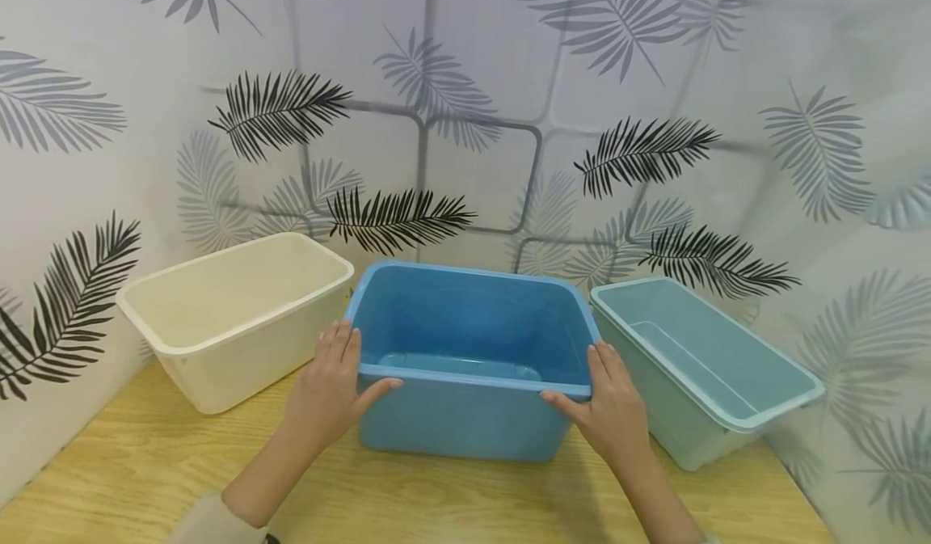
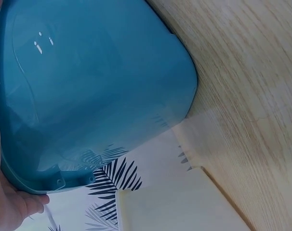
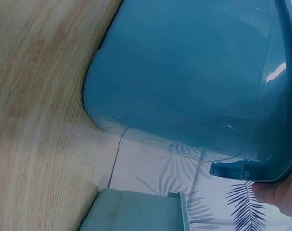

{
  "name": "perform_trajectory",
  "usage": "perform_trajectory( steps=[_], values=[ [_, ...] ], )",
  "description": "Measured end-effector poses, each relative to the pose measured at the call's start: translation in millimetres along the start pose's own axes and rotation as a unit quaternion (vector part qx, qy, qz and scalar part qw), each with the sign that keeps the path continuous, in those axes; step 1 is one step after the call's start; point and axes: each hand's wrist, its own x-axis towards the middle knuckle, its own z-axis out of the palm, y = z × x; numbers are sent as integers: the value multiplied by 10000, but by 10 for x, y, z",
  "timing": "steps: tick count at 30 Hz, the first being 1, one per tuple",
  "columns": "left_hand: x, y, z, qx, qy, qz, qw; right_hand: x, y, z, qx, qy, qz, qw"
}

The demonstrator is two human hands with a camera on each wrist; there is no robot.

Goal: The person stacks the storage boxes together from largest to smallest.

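A blue plastic bin [image 1: 465, 419], open side up, is in the middle of the head view on the wooden table. My left hand [image 1: 325, 390] holds its left front corner, fingers along the side rim and thumb on the front rim. At the right front corner my right hand [image 1: 614, 406] grips the rim the same way. Both wrist views show the bin's outer wall close up, its lower edge right at the tabletop. Fingers [image 2: 25, 204] reach past the rim in the left wrist view, and fingers [image 3: 266, 191] do so in the right one.
To the left stands a cream bin [image 1: 247, 366], angled toward the middle. A pale green bin [image 1: 655, 398] sits angled on the right, near the blue one. Behind them rises a leaf-patterned backdrop [image 1: 502, 67]. Bare wooden tabletop [image 1: 407, 499] shows in front.
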Motion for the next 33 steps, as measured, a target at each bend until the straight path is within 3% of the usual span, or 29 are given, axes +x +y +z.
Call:
perform_trajectory(
  steps=[22,33],
  values=[
    [-70,35,-52,-5,157,64,9999,-67,-35,-38,13,117,-57,9999],
    [-95,45,-80,76,3,5,10000,-88,-47,-43,28,165,-76,9998]
  ],
)
